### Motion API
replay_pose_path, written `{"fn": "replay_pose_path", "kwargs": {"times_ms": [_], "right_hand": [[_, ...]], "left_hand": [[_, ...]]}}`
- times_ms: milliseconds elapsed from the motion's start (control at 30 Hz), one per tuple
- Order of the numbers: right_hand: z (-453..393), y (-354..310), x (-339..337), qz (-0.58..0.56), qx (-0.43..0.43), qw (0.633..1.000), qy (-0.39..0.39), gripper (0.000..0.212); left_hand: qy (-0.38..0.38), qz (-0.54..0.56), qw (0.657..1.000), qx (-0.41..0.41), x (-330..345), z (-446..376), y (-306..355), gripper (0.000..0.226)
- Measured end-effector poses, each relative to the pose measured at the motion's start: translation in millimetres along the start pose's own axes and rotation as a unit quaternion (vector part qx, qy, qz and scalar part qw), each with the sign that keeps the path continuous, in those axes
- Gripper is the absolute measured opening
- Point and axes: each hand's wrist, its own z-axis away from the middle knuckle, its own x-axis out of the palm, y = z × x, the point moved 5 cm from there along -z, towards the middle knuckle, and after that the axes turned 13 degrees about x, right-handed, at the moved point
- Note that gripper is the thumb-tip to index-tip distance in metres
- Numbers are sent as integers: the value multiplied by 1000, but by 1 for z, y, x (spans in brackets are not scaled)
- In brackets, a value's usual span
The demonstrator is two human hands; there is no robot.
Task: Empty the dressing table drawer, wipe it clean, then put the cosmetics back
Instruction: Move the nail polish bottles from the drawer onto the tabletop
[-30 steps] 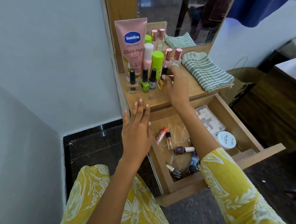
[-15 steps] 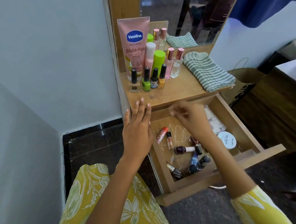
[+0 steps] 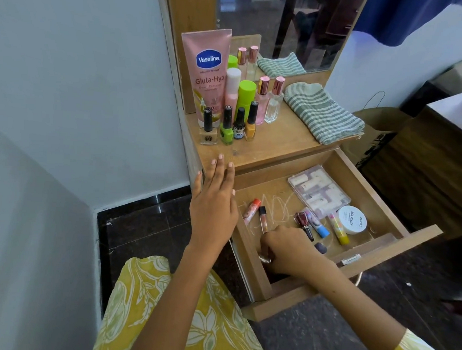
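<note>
The right hand (image 3: 287,251) reaches into the near left corner of the open drawer (image 3: 386,205), fingers curled down over a small metal-capped item (image 3: 264,258); whether it truly grips it cannot be told. The left hand (image 3: 213,201) hovers flat, fingers straight, at the tabletop's front edge. Inside the drawer lie lip balms, a dark red nail polish bottle (image 3: 304,224), a white nail polish remover jar (image 3: 353,220) and a clear plastic case (image 3: 319,192). Beyond, on the dressing table (image 3: 286,143), four nail polish bottles stand in a row before a Vaseline tube (image 3: 206,74), beside a striped folded cloth (image 3: 321,113).
</note>
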Motion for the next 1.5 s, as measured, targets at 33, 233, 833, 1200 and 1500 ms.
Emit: {"fn": "replay_pose_path", "kwargs": {"times_ms": [33, 233, 833, 1200, 1500], "right_hand": [[0, 5, -4, -32, 8, 999, 2, 18], [0, 27, -67, -469, 17, 877, 102, 23], [-15, 25, -60, -512, 22, 837, 190, 16], [-9, 74, -25, -362, 108, 915, 141, 17], [-12, 80, -21, -329, 137, 924, 141, 17]], "left_hand": [[-1, -1, 1000, 7, -2, -1, 0, 51], [72, 196, 978, 13, -36, 0, 2, 42], [230, 354, 898, -124, -61, -33, -69, 28], [148, 158, 974, -66, -50, -24, -63, 44], [244, 201, 947, -62, -53, -30, -47, 29]]}}
